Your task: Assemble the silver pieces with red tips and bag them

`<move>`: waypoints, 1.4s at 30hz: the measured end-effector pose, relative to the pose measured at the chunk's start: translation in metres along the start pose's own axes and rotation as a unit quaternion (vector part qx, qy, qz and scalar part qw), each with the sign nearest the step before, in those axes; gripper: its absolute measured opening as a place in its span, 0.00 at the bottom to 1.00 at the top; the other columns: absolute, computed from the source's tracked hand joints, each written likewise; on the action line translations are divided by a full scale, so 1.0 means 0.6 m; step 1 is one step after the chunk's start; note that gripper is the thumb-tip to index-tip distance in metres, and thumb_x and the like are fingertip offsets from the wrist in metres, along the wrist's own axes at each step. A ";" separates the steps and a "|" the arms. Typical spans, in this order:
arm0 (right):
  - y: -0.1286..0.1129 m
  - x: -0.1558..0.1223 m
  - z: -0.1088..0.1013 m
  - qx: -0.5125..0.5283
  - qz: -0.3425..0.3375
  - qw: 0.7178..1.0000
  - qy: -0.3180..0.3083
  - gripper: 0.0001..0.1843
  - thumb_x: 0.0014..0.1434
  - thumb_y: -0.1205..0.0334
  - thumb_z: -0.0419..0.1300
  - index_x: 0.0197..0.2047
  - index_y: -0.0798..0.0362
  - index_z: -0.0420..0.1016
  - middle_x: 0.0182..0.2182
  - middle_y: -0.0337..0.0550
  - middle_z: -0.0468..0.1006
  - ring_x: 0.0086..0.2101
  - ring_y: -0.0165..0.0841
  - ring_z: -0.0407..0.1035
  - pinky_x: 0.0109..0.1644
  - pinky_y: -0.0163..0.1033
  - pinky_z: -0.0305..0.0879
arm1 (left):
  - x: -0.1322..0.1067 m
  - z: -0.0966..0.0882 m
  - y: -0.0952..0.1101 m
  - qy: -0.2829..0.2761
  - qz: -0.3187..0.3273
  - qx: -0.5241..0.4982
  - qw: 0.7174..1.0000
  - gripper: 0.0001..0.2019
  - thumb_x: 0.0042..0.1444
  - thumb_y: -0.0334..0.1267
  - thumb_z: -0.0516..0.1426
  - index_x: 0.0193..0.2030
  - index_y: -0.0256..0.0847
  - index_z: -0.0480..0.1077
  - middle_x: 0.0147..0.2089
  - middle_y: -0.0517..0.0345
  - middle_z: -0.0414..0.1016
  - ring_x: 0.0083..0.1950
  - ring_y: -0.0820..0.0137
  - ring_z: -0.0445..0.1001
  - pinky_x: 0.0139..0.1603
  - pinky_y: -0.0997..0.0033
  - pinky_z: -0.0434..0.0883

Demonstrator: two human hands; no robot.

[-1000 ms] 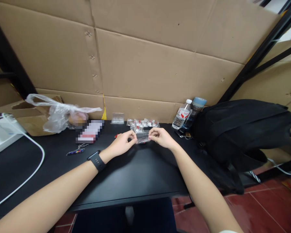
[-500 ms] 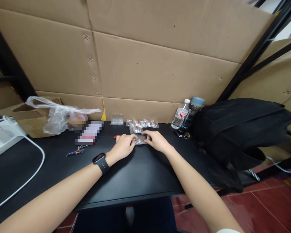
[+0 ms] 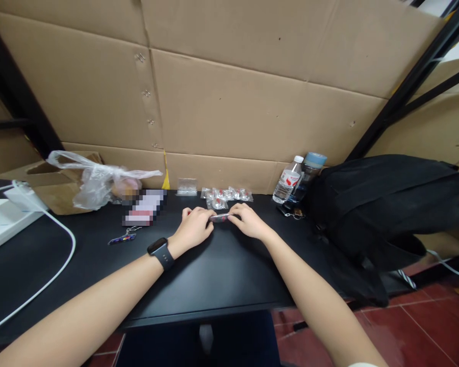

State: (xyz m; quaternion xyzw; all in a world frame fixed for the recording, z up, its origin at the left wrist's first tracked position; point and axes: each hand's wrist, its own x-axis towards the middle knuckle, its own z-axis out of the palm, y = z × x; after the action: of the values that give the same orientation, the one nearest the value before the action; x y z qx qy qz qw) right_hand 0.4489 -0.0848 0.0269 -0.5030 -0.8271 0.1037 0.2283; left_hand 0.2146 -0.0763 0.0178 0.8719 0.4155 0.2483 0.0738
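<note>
Between my two hands is a small clear plastic packet (image 3: 220, 218) with something red and shiny inside, too small to make out. My left hand (image 3: 195, 227), with a dark watch on the wrist, pinches its left end. The fingertips of my right hand (image 3: 249, 220) close on its right end. The packet appears nearly edge-on, just above the black table. Directly beyond it, several similar clear packets (image 3: 235, 193) with round, shiny, red-marked contents lie in a cluster. A stack of clear empty-looking bags (image 3: 186, 187) is left of them.
A pixelated flat item (image 3: 144, 208) with a keychain (image 3: 122, 238) lies to the left, near a plastic bag (image 3: 94, 186) and a cardboard box (image 3: 57, 191). To the right stand a water bottle (image 3: 287, 181), a blue-lidded bottle (image 3: 314, 161) and a black backpack (image 3: 390, 204). Cardboard walls the back.
The packet, lying flatter before, is now tipped nearly edge-on and gripped at both ends. My fingers have closed in on it. The whole view has shifted slightly.
</note>
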 end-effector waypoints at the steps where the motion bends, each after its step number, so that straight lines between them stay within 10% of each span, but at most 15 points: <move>1: -0.001 0.001 -0.001 0.013 0.003 1.000 0.007 0.12 0.69 0.60 0.57 0.45 0.52 0.82 0.45 0.48 0.81 0.44 0.38 0.69 0.52 0.43 0.62 | 0.001 -0.001 0.000 -0.001 -0.011 -0.007 1.000 0.11 0.63 0.36 0.52 0.46 0.46 0.76 0.45 0.53 0.81 0.52 0.57 0.74 0.53 0.54 0.58; 14: -0.004 0.003 0.000 0.213 0.049 0.976 0.004 0.19 0.56 0.59 0.67 0.51 0.53 0.75 0.35 0.42 0.83 0.35 0.34 0.76 0.45 0.38 0.68 | 0.008 -0.014 -0.002 -0.026 -0.071 -0.054 0.996 0.12 0.65 0.43 0.52 0.46 0.48 0.77 0.41 0.59 0.83 0.45 0.60 0.79 0.54 0.58 0.59; 20: 0.048 0.005 -0.023 0.210 0.107 0.966 0.110 0.24 0.56 0.57 0.66 0.54 0.50 0.68 0.30 0.37 0.82 0.27 0.32 0.74 0.38 0.37 0.68 | 0.017 -0.066 -0.096 0.045 -0.060 0.014 0.997 0.16 0.64 0.38 0.50 0.55 0.48 0.73 0.48 0.56 0.83 0.53 0.59 0.78 0.56 0.59 0.63; 24: 0.100 0.011 -0.020 0.154 0.167 0.963 0.144 0.21 0.55 0.59 0.66 0.52 0.49 0.69 0.28 0.36 0.82 0.27 0.32 0.72 0.37 0.36 0.65 | 0.019 -0.093 -0.169 -0.022 -0.001 0.007 1.000 0.13 0.62 0.45 0.54 0.46 0.47 0.77 0.48 0.57 0.83 0.49 0.60 0.79 0.51 0.65 0.69; 30: 0.118 0.023 -0.023 -0.026 0.212 0.963 0.165 0.13 0.58 0.56 0.65 0.46 0.50 0.74 0.29 0.38 0.79 0.32 0.34 0.73 0.39 0.36 0.63 | 0.017 -0.075 -0.183 -0.058 0.062 0.003 0.996 0.13 0.60 0.49 0.59 0.45 0.48 0.79 0.49 0.53 0.80 0.51 0.60 0.76 0.53 0.63 0.68; 37: 0.090 -0.022 -0.072 0.015 0.080 0.994 -0.069 0.27 0.45 0.53 0.75 0.48 0.53 0.80 0.43 0.45 0.79 0.36 0.34 0.72 0.42 0.37 0.67 | 0.017 -0.057 -0.152 -0.036 0.041 0.054 0.997 0.09 0.61 0.41 0.56 0.37 0.46 0.79 0.43 0.53 0.80 0.49 0.58 0.74 0.50 0.60 0.64; 42: 0.081 -0.028 -0.068 0.008 0.110 0.990 -0.084 0.25 0.47 0.62 0.72 0.50 0.52 0.79 0.41 0.43 0.80 0.34 0.32 0.72 0.40 0.36 0.66 | 0.016 -0.059 -0.139 -0.003 0.046 0.064 0.997 0.09 0.63 0.42 0.55 0.36 0.46 0.76 0.44 0.53 0.80 0.51 0.56 0.72 0.48 0.61 0.60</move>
State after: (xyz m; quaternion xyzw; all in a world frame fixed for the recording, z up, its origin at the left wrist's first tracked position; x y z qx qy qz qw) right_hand 0.5133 -0.0788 0.0383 -0.5784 -0.7822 0.1772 0.1491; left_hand 0.1446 -0.0180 0.0237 0.8937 0.3900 0.2217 0.0081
